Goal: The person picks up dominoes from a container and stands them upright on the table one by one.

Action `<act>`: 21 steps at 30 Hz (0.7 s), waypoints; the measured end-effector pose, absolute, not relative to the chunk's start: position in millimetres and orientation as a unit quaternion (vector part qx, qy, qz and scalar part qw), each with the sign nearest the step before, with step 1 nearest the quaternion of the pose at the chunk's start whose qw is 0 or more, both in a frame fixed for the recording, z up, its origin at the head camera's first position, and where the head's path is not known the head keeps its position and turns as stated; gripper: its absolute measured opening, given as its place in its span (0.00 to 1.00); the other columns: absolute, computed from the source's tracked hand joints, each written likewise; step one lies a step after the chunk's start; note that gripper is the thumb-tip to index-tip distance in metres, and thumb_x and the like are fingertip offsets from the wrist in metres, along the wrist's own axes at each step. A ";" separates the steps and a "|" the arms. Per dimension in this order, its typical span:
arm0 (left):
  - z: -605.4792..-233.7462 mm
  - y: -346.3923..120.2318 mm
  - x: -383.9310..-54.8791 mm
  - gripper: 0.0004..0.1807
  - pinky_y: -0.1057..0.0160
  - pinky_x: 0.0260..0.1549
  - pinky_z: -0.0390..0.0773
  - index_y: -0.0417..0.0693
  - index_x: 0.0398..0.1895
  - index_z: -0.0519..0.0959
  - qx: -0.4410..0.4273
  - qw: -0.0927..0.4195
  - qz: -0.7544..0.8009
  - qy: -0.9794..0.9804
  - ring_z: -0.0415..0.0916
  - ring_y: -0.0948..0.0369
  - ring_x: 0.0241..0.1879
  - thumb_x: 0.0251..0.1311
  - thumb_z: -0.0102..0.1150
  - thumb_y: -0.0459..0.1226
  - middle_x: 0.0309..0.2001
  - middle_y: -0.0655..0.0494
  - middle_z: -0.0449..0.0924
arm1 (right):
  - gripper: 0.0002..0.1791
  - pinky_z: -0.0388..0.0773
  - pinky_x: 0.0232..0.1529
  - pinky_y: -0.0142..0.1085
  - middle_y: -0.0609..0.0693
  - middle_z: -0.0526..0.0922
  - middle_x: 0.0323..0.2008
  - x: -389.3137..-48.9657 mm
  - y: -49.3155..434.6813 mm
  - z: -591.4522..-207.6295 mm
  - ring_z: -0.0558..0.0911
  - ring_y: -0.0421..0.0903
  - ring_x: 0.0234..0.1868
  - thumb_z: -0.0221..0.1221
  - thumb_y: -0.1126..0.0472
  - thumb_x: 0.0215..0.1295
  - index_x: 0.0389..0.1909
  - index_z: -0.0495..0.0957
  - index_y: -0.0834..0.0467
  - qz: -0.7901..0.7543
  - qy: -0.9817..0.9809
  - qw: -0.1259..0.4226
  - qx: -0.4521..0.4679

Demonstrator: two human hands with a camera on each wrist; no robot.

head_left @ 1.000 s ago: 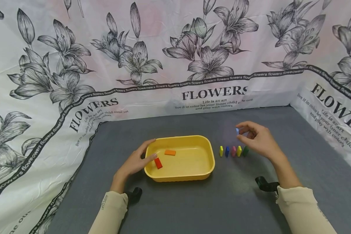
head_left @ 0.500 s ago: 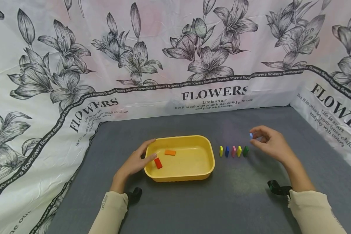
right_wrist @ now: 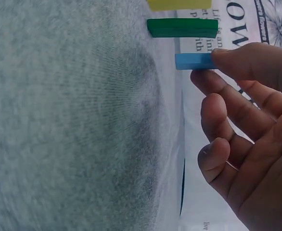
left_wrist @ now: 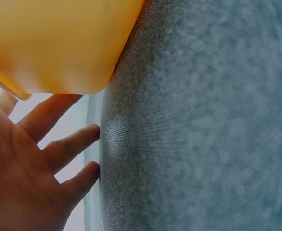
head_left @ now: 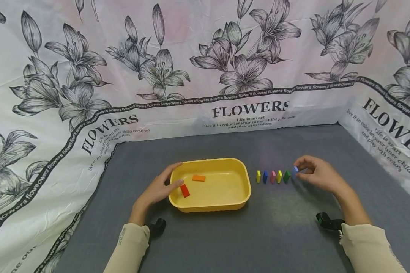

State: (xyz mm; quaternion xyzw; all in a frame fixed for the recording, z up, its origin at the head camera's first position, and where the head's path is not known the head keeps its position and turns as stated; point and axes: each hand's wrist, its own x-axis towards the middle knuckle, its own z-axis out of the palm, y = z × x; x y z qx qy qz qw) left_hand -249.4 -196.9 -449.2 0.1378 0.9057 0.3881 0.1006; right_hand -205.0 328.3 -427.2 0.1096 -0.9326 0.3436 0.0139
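1. The yellow tray [left_wrist: 59,48] is smooth, softly glossy plastic.
2. The table covering [head_left: 225,239] looks like matt, rough-textured cloth.
3. The flower-printed backdrop [head_left: 177,30] is smooth, faintly shiny sheeting.
4. The light-blue block [right_wrist: 194,61] looks smooth; wood or plastic, unclear.
5. The sleeves [head_left: 128,244] are matt cloth.

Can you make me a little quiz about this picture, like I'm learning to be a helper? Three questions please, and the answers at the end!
1. True or false: the red block and the orange block both lie inside the yellow tray.
2. Which colour of block does the right hand pinch? A) orange B) light blue C) green
3. How many blocks stand in the row beside the tray, not counting the one in the hand?

Key:
1. True.
2. B: it pinches the light blue block.
3. Five: first yellow block, dark blue block, pink block, second yellow block and green block.
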 end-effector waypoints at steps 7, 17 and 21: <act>-448.9 -197.7 -249.0 0.37 0.36 0.70 0.67 0.75 0.78 0.56 0.143 0.100 0.390 0.904 0.65 0.46 0.72 0.68 0.59 0.55 0.78 0.55 0.61 | 0.14 0.76 0.29 0.34 0.62 0.86 0.46 -208.2 326.9 -431.5 0.83 0.42 0.37 0.67 0.65 0.64 0.49 0.78 0.61 0.350 -0.929 -0.011 0.118; -448.1 -198.2 -249.1 0.37 0.37 0.69 0.67 0.75 0.78 0.57 0.147 0.098 0.391 0.903 0.66 0.46 0.72 0.68 0.59 0.54 0.77 0.55 0.62 | 0.13 0.75 0.27 0.33 0.61 0.86 0.44 -207.4 326.5 -432.7 0.81 0.37 0.33 0.67 0.66 0.64 0.47 0.77 0.62 0.354 -0.927 -0.017 0.126; -448.6 -198.3 -249.1 0.37 0.36 0.70 0.67 0.74 0.78 0.57 0.149 0.097 0.392 0.903 0.66 0.46 0.72 0.68 0.59 0.54 0.78 0.55 0.61 | 0.13 0.75 0.28 0.33 0.61 0.86 0.45 -207.2 326.6 -433.4 0.82 0.38 0.34 0.67 0.66 0.64 0.47 0.77 0.61 0.351 -0.928 -0.018 0.126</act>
